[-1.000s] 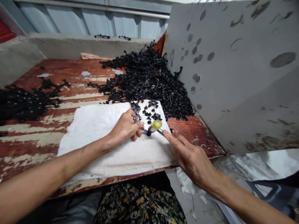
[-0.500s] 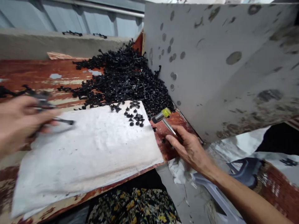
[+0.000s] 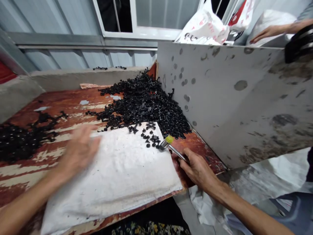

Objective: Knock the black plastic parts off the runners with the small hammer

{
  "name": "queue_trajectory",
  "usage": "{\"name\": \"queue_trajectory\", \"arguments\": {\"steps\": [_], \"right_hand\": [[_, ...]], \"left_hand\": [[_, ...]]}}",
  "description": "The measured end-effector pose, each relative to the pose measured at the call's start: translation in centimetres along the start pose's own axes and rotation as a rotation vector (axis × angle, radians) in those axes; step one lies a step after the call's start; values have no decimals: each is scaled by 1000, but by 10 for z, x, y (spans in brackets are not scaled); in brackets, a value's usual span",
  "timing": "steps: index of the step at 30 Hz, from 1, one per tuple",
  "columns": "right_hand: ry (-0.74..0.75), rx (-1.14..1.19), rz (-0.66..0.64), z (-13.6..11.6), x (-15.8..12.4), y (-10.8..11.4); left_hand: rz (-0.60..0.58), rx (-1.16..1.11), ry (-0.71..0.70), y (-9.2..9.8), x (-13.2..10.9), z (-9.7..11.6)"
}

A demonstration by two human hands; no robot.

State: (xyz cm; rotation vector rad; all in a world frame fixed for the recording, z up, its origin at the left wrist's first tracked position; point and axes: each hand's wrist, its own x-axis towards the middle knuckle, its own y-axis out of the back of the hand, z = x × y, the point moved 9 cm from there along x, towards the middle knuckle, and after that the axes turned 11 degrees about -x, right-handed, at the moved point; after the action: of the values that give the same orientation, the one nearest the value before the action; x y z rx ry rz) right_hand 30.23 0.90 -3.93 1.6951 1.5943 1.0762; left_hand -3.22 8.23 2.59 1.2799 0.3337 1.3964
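Note:
My right hand is closed around a small mallet with a metal shaft, one yellow face and one dark face. The mallet's head rests at or just above the right edge of a white cloth, beside loose black plastic pieces. Smeared by motion, my left hand is over the cloth's left edge, its fingers stretched out and nothing visible in them. Behind the cloth rises a big heap of small black plastic parts. Another black pile lies on the left.
A stained grey panel stands upright along the right side of the worn red-brown table. Beyond it are white plastic bags and another person's hand. A grey-blue plastic stool stands at the lower right.
My left hand has moved rightward from the left side, and the black pieces it held are gone from it. The view has tilted up and left; the mallet stays in my right hand.

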Motion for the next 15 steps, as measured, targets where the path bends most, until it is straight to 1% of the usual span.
{"name": "queue_trajectory", "arguments": {"steps": [1, 3, 4, 5, 6, 7, 9, 10, 12, 13, 15], "right_hand": [[-2, 25, 4, -3, 2, 2], [0, 85, 15, -14, 8, 7], [5, 120, 19, -21, 11, 9], [12, 160, 19, -30, 15, 10], [19, 203, 18, -39, 20, 11], [24, 248, 5, -47, 25, 11], [20, 350, -20, -57, 33, 10], [6, 408, -34, -57, 37, 9], [-52, 537, -66, -48, 42, 4], [-98, 607, -91, -40, 43, -1], [-208, 749, -160, -23, 40, -14]], "left_hand": [[-34, -24, -60, -24, 1, 22], [-187, -103, -234, -72, 4, 70], [-232, -129, -300, -88, 6, 88], [-243, -147, -325, -96, 11, 99], [-242, -165, -330, -100, 16, 104], [-224, -182, -315, -100, 22, 104], [-172, -204, -262, -92, 30, 92], [-142, -204, -239, -86, 31, 86], [-103, -186, -223, -77, 30, 80], [-104, -174, -238, -76, 28, 82], [-164, -158, -323, -85, 24, 101]]}}
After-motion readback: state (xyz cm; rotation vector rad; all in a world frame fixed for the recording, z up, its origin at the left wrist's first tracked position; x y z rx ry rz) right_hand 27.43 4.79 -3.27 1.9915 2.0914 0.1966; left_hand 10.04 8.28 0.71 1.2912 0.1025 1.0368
